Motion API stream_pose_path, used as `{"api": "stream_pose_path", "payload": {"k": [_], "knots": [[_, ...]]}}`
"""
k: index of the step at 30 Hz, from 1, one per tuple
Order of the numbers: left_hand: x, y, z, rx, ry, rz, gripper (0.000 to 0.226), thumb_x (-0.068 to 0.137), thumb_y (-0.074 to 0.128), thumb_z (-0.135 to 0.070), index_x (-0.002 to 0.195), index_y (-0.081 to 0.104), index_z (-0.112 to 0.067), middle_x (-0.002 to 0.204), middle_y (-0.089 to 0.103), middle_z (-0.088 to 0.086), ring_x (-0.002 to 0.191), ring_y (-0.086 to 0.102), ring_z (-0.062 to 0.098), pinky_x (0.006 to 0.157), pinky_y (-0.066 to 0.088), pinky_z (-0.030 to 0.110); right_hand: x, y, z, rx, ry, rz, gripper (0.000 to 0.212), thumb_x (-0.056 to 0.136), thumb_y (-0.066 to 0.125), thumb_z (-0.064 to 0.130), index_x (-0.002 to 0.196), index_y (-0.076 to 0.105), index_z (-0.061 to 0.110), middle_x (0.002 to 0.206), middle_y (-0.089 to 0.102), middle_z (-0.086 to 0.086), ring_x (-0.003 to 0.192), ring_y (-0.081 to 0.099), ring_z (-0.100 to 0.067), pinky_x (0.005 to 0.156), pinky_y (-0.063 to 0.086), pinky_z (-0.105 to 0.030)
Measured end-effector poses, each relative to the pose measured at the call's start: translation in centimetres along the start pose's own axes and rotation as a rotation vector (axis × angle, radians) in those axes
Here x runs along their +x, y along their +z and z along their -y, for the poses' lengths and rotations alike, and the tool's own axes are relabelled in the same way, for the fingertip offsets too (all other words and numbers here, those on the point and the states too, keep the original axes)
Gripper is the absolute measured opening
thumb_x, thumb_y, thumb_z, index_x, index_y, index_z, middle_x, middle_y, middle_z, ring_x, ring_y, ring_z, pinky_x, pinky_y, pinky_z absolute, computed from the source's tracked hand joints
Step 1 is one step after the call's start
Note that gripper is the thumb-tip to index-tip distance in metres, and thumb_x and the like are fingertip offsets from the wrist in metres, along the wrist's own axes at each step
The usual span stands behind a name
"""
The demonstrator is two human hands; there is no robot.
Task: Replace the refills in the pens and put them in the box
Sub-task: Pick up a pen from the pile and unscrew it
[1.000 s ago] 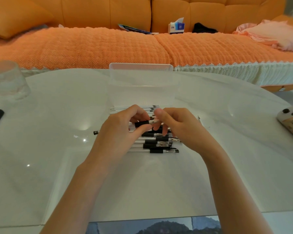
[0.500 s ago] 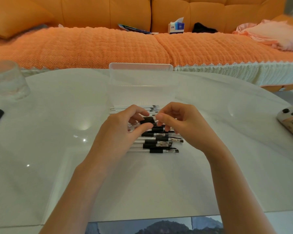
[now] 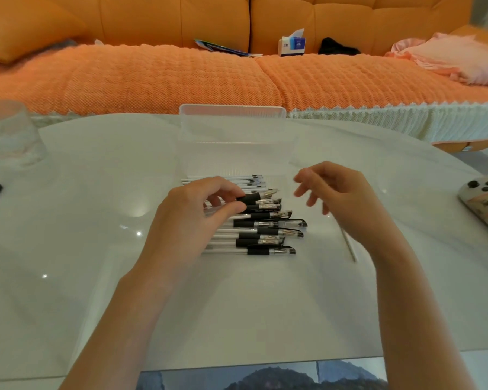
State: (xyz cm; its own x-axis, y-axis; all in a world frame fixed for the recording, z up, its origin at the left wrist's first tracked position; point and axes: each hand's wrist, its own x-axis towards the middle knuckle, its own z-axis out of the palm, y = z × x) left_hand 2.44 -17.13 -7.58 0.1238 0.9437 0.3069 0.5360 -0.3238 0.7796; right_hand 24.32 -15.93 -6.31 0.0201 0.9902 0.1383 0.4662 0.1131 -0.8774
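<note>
Toward the middle of the glossy white counter (image 3: 237, 305) lies a row of pens (image 3: 265, 237), slim clear barrels with black rubber grips and metal tips, packed side by side. Over the far end of that row the left hand (image 3: 192, 218) pinches one pen (image 3: 251, 197) by its black grip between thumb and curled fingers, tip pointing right. The right hand (image 3: 341, 198) hovers just beside it, fingers loosely spread and holding nothing, somewhat blurred. Below its wrist a thin pale refill (image 3: 348, 246) lies alone on the counter. The step looks like swapping this pen's refill. It would go best with the barrel held level by the soft grip and a fresh refill fed straight in, not forced. Spare white refills (image 3: 226, 180) lie stacked behind the pens, against the clear, thin-walled box (image 3: 231, 142), through which no pen shows.
</note>
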Motion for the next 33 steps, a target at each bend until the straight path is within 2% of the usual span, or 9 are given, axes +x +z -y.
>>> {"api": "stream_pose_path", "payload": {"k": [3, 7, 13, 16, 20, 24, 27, 30, 33], "knots": [[0.0, -0.1, 0.1, 0.000, -0.006, -0.006, 0.009, 0.077, 0.072, -0.031, 0.084, 0.068, -0.036, 0.081, 0.062, -0.023, 0.075, 0.054, 0.001, 0.067, 0.043, 0.016, -0.2, -1.6, -1.5, -0.185, 0.054, -0.050, 0.003, 0.086, 0.066, 0.024, 0.089, 0.067, 0.022, 0.082, 0.067, 0.005, 0.066, 0.054, -0.009, 0.056, 0.039, -0.007], [0.0, 0.1, 0.0, 0.014, -0.020, 0.009, 0.009, 0.077, 0.072, -0.032, 0.084, 0.068, -0.036, 0.081, 0.061, -0.026, 0.075, 0.055, 0.001, 0.067, 0.042, 0.017, -0.6, -1.4, -2.1, -0.311, 0.110, 0.141, 0.012, 0.080, 0.073, 0.019, 0.091, 0.070, 0.023, 0.086, 0.067, 0.007, 0.074, 0.054, -0.010, 0.061, 0.040, -0.009], [-0.1, 0.2, 0.0, 0.021, -0.020, 0.024, 0.010, 0.077, 0.073, -0.031, 0.083, 0.067, -0.036, 0.080, 0.059, -0.029, 0.073, 0.053, -0.001, 0.066, 0.040, 0.018, -0.3, -0.2, -2.4, -0.438, 0.120, 0.184, 0.010, 0.080, 0.072, 0.019, 0.089, 0.070, 0.022, 0.090, 0.059, 0.008, 0.075, 0.053, -0.007, 0.064, 0.039, -0.016], [-0.1, 0.2, 0.1, 0.032, -0.020, 0.026, 0.010, 0.077, 0.073, -0.031, 0.083, 0.068, -0.036, 0.078, 0.060, -0.025, 0.074, 0.053, -0.001, 0.064, 0.038, 0.015, -0.4, -0.2, -2.3, -0.459, 0.124, 0.190, 0.007, 0.079, 0.073, 0.018, 0.085, 0.069, 0.020, 0.084, 0.056, 0.009, 0.075, 0.054, -0.010, 0.062, 0.038, -0.016], [-0.1, 0.0, 0.0, 0.024, -0.018, 0.027, 0.011, 0.077, 0.073, -0.030, 0.084, 0.069, -0.036, 0.074, 0.061, -0.022, 0.072, 0.053, -0.002, 0.066, 0.040, 0.018, -0.6, -1.7, -1.7, -0.306, 0.095, 0.076, 0.007, 0.079, 0.073, 0.016, 0.081, 0.068, 0.019, 0.079, 0.067, 0.006, 0.076, 0.061, -0.010, 0.062, 0.042, -0.011], [0.0, -0.2, 0.0, 0.029, -0.025, 0.027, 0.011, 0.077, 0.073, -0.032, 0.083, 0.067, -0.039, 0.080, 0.059, -0.030, 0.073, 0.053, -0.003, 0.066, 0.040, 0.013, -0.9, -2.0, -0.5, -0.053, 0.006, 0.057, 0.007, 0.081, 0.071, 0.012, 0.084, 0.067, 0.017, 0.073, 0.069, 0.005, 0.067, 0.065, -0.011, 0.062, 0.051, -0.024], [-0.1, -0.2, -0.2, 0.039, -0.027, 0.029, 0.011, 0.077, 0.073, -0.032, 0.083, 0.068, -0.039, 0.080, 0.060, -0.030, 0.075, 0.053, -0.005, 0.064, 0.037, 0.008, -0.7, -1.2, -0.3, -0.020, -0.030, 0.100, 0.008, 0.081, 0.071, 0.011, 0.085, 0.067, 0.017, 0.072, 0.067, 0.007, 0.062, 0.060, -0.009, 0.059, 0.051, -0.022], [-0.1, -0.2, -0.3, 0.043, -0.028, 0.031, 0.011, 0.077, 0.072, -0.033, 0.083, 0.067, -0.040, 0.084, 0.060, -0.028, 0.077, 0.053, -0.003, 0.066, 0.038, 0.012, -0.6, -0.9, -0.3, -0.029, -0.040, 0.119, 0.009, 0.081, 0.071, 0.014, 0.085, 0.068, 0.021, 0.074, 0.067, 0.007, 0.062, 0.059, -0.007, 0.059, 0.050, -0.022], [-0.2, -0.3, -0.3, 0.040, -0.021, 0.027, 0.011, 0.076, 0.073, -0.033, 0.082, 0.067, -0.040, 0.077, 0.062, -0.023, 0.077, 0.053, -0.003, 0.067, 0.039, 0.014, -0.7, -0.8, 0.0, -0.034, -0.047, 0.148, 0.008, 0.082, 0.071, 0.014, 0.084, 0.068, 0.021, 0.072, 0.067, 0.009, 0.063, 0.058, -0.005, 0.061, 0.049, -0.025]]}}
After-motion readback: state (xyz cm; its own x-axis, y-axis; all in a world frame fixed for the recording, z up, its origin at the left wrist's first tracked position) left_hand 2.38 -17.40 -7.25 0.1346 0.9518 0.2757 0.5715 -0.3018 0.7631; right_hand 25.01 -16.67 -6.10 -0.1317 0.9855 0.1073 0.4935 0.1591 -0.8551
